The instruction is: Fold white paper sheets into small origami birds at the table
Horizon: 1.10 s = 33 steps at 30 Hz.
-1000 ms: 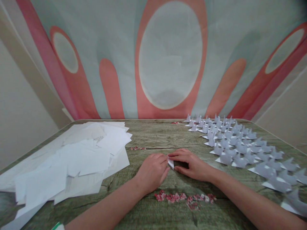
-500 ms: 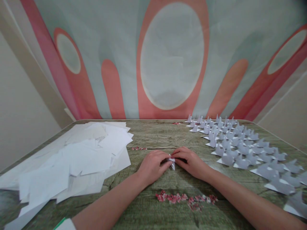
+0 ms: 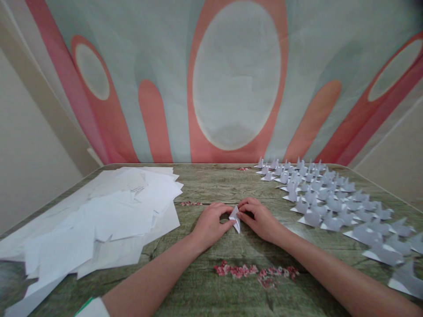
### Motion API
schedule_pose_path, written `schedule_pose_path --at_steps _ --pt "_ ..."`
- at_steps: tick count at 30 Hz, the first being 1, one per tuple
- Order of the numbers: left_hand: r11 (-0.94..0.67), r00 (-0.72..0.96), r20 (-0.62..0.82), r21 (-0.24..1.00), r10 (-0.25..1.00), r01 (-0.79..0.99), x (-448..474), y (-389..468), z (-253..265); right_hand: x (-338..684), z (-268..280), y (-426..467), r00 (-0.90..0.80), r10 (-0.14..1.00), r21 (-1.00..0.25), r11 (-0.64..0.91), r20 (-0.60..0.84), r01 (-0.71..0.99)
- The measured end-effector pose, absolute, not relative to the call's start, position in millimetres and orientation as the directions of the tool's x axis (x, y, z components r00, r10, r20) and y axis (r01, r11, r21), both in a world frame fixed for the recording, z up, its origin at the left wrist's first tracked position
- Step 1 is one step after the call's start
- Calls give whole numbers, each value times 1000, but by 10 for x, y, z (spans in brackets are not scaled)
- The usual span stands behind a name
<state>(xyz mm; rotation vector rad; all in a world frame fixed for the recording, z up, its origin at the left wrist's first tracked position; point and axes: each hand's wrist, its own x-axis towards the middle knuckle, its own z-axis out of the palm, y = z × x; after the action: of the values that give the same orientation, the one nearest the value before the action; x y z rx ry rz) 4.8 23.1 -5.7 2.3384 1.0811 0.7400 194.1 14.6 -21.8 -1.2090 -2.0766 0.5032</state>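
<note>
Between my hands, at the middle of the table, is a small piece of folded white paper (image 3: pixel 235 217), narrow and pointed at its top and bottom. My left hand (image 3: pixel 211 224) pinches its left edge with thumb and fingers. From the other side my right hand (image 3: pixel 259 219) grips its right edge between thumb and fingertips. Both wrists rest low over the tabletop. The fingertips cover parts of the paper's edges.
A spread pile of white paper sheets (image 3: pixel 119 215) lies on the left of the wood-patterned table (image 3: pixel 211 187). Rows of white folded paper birds (image 3: pixel 333 202) stand on the right. Pink flowers (image 3: pixel 244 270) are printed on the surface in front. A patterned backdrop (image 3: pixel 178 88) hangs behind.
The fingers have shifted outward, and more of the folded paper now shows, its upper point included. Both hands have otherwise stayed in nearly the same place.
</note>
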Motion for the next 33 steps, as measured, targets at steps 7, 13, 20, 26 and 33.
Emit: schedule_pose_path --at_steps 7,13,20,26,33 --pt "-566 484 323 630 813 532 54 185 -101 1893 -234 144 -286 876 -567 472 389 675" --pt "-637 529 356 470 770 611 59 132 -18 1881 -250 134 -275 868 -535 475 413 699" --pt "-712 618 386 176 685 680 59 82 30 1859 -287 142 -275 862 -495 477 426 727" --pt "-728 659 361 90 660 680 49 79 44 1867 -230 80 -306 843 -490 513 442 705" --pt "-713 647 337 115 683 692 33 109 -4 1812 -134 -97 -402 827 -276 523 394 806"
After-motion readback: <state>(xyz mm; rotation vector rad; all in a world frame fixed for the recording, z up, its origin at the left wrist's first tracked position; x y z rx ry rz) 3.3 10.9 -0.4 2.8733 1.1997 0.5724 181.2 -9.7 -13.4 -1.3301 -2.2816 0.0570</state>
